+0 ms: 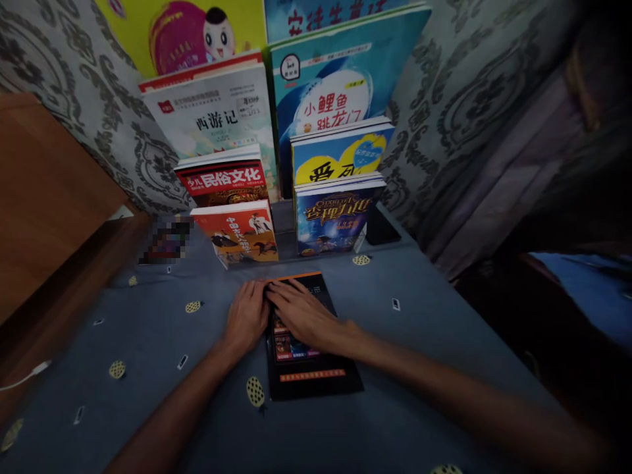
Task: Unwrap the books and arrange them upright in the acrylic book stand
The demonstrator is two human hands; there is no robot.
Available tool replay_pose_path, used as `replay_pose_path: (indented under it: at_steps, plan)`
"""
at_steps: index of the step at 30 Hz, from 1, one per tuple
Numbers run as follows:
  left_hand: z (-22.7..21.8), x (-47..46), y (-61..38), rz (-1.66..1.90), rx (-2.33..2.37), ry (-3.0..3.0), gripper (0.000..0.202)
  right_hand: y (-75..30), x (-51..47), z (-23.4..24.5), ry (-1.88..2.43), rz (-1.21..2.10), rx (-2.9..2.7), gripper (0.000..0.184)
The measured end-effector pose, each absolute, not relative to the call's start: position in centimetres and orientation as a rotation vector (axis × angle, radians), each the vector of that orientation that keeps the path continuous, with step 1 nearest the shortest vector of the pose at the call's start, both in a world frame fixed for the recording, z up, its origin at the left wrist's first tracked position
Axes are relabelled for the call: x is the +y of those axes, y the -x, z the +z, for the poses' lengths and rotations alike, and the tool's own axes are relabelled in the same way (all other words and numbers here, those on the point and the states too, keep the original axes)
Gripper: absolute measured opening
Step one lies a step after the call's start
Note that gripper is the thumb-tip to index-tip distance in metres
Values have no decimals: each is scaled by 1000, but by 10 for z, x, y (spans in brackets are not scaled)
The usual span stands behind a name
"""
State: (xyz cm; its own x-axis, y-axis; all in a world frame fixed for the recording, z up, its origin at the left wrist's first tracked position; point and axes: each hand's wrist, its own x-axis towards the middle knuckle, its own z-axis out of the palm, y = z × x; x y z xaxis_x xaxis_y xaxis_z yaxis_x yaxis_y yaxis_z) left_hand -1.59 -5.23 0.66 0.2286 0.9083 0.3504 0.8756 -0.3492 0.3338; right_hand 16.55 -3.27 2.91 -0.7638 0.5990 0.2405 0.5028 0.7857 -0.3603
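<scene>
A black book [316, 387] with small cover pictures and an orange strip lies flat on the blue patterned cloth [148, 329]. My right hand [309, 317] rests across its upper part, palm down, fingers stretched toward the upper left corner. Against that same corner and the left edge sits my left hand [247, 315], its fingers extended close together and almost meeting the right fingertips. Neither hand lifts the book. The fingers and palm of my right hand hide much of the cover.
Books stand upright in two columns behind: an orange book [239, 234] and red book [222, 184] left, a dark blue book [336, 220] and teal book [340, 72] right. A dark flat object [382, 227] lies beside them. A white cable [29, 375] is at left.
</scene>
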Motion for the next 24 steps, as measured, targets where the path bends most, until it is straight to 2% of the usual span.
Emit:
replay_pose_path:
  at_steps: [9,18,24]
  plan:
    - [6,-53,13,653,1841,-2516,24,-197,-26,18,947,391,-2577,41]
    - [11,-53,13,598,1845,-2608,27,-246,-12,-5,1060,442,-2386,41]
    - [10,-44,10,619,1571,-2794,34,-256,1,-9,1015,611,-2289,44]
